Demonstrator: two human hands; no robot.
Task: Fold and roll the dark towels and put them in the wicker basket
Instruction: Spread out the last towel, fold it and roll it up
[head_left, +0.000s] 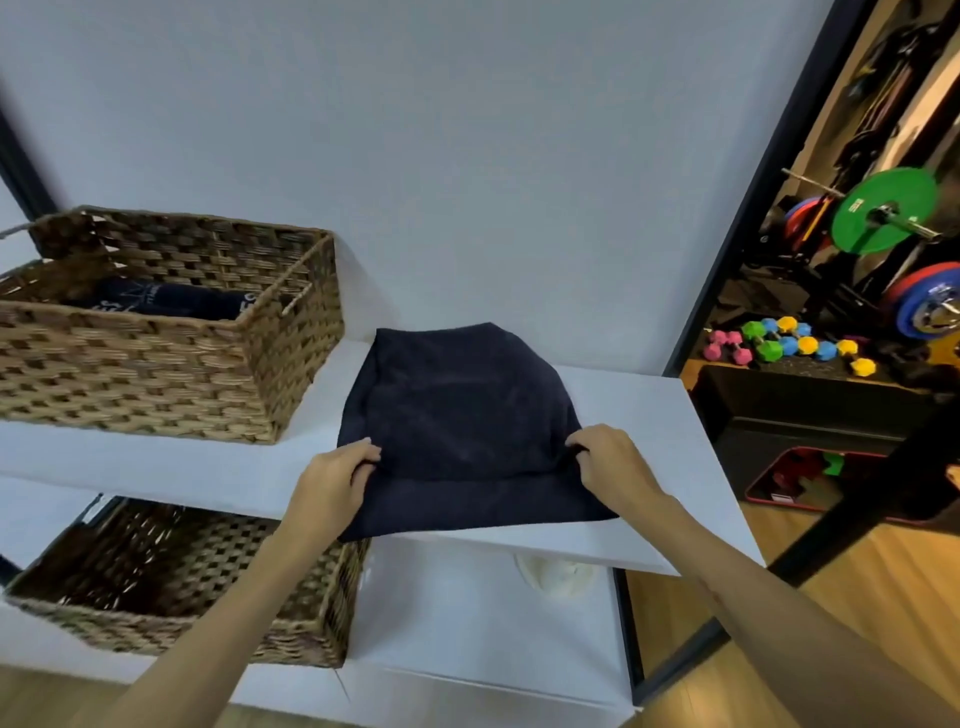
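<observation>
The left hand (337, 480) and the right hand (610, 465) each pinch a folded edge of the dark towel (457, 415), fingers curled on the cloth. The towel lies flat on the white shelf (649, 426), its near edge at the shelf front. Further left on the same shelf stands the wicker basket (156, 374), with rolled dark towels (171, 301) inside.

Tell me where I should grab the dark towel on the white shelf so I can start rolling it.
Grip the dark towel at its two near corners, coming from the front edge of the white shelf. It lies flat with the near edge overhanging, so fingers slip under easily. The left hand and right hand already pinch there.
</observation>
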